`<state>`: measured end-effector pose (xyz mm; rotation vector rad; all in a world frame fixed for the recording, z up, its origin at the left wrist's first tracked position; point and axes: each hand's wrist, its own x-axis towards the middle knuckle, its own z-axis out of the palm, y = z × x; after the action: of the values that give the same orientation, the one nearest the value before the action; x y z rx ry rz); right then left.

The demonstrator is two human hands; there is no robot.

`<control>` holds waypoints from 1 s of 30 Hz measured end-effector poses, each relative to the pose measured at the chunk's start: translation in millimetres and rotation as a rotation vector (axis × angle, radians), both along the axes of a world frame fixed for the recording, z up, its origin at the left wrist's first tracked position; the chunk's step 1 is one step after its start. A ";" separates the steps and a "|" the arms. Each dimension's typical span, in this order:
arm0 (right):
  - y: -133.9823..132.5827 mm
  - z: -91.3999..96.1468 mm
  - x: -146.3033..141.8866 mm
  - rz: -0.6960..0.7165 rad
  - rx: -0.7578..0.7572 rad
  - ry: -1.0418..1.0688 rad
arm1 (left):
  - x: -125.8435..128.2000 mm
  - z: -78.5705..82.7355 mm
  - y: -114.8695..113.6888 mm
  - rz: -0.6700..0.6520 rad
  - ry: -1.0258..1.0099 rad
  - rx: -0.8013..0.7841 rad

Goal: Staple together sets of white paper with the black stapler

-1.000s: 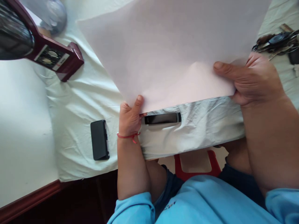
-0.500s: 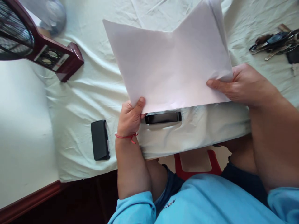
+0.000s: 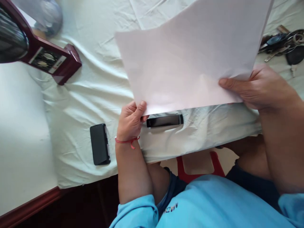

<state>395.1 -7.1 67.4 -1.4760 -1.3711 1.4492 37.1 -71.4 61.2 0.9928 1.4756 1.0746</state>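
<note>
Large white paper sheets (image 3: 185, 63) stretch between my two hands above the cloth-covered table. My left hand (image 3: 131, 118), with a red string round its wrist, pinches the near left corner, thumb on top. At the near right part my right hand (image 3: 258, 87) grips the paper, its thumb lying on the upper face and its other fingers hidden beneath. Just under the paper's near edge lies a black stapler-like object (image 3: 165, 121), partly covered from above. The paper's far right corner runs out of view.
A black phone (image 3: 100, 144) rests left of my left arm. Farther back on the left is a dark red electric racket-like device (image 3: 54, 60) beside a clear plastic item (image 3: 49, 17). A bunch of keys (image 3: 285, 44) lies at the right. Below the table edge shows a red stool (image 3: 217, 164).
My right hand has shifted right and the paper is spread flatter, its middle fold shallower. The paper's right side now covers part of the keys. My left hand keeps its pinch.
</note>
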 end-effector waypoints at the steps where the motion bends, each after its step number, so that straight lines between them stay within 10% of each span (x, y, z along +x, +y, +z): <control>1: 0.7 0.4 0.8 -0.025 0.011 -0.028 | 1.0 0.8 0.9 0.010 -0.004 -0.012; 14: 2.2 15.5 -7.1 -0.065 -0.097 -0.336 | 4.1 -5.7 -1.4 0.013 0.075 -0.126; 19: 2.0 15.6 4.6 -0.225 -0.111 -0.334 | 6.7 -11.6 -16.2 0.161 0.495 0.317; 25: 5.9 11.6 13.7 -0.312 -0.107 -0.276 | 13.0 -6.8 -36.3 -0.420 0.818 0.742; 30: 7.4 11.4 12.6 -0.335 -0.124 -0.283 | 3.3 -10.8 -37.3 -0.366 0.912 0.636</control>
<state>407.7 0.2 78.9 -1.9438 -1.1346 1.1617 40.3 -108.7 50.4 2.3271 1.5356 0.8520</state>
